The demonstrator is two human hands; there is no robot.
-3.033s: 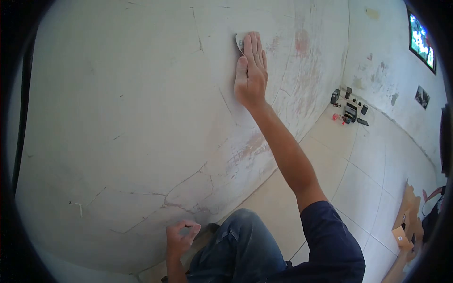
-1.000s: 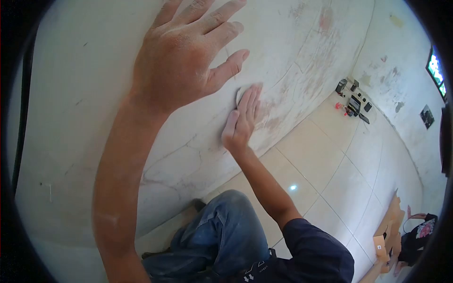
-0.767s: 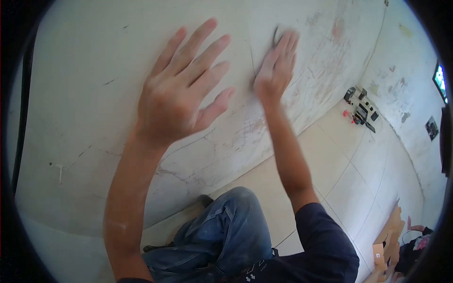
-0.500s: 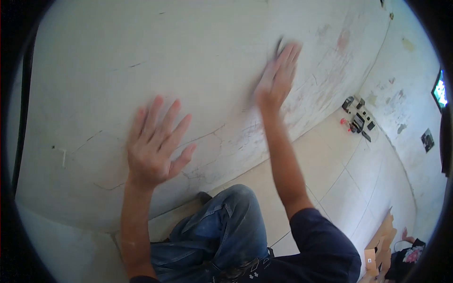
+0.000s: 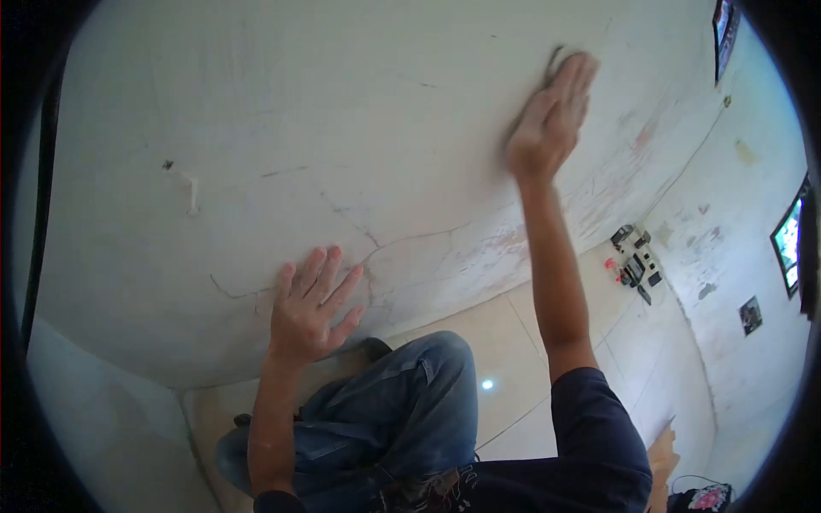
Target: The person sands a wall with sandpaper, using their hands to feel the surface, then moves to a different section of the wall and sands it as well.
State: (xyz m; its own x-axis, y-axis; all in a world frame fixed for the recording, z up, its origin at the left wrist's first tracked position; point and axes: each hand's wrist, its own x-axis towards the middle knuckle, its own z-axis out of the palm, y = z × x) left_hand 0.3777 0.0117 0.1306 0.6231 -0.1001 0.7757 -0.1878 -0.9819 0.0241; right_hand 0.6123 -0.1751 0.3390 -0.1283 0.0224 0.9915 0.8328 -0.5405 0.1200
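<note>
A whitish wall (image 5: 385,111), cracked and scuffed, fills most of the view. High on it, my right hand (image 5: 552,120) presses a thin sheet that looks like sandpaper (image 5: 556,56) to the surface. Only the dark curled edge of the sheet shows past the fingertips; the hand covers the remainder. Lower and to the left, my left hand (image 5: 315,303) lies against the wall below a branching crack (image 5: 402,241), fingers spread, holding nothing. Pale dust coats its fingertips.
My bent leg in jeans (image 5: 410,385) is close to the wall's foot on the tiled floor (image 5: 513,419). Small tools and boxes (image 5: 634,265) sit in the far corner. A lit screen (image 5: 788,244) is at the right, cardboard (image 5: 663,453) at lower right.
My right hand has moved up and right along the wall with the sheet. My left hand now appears lower and slightly right. The view has shifted too.
</note>
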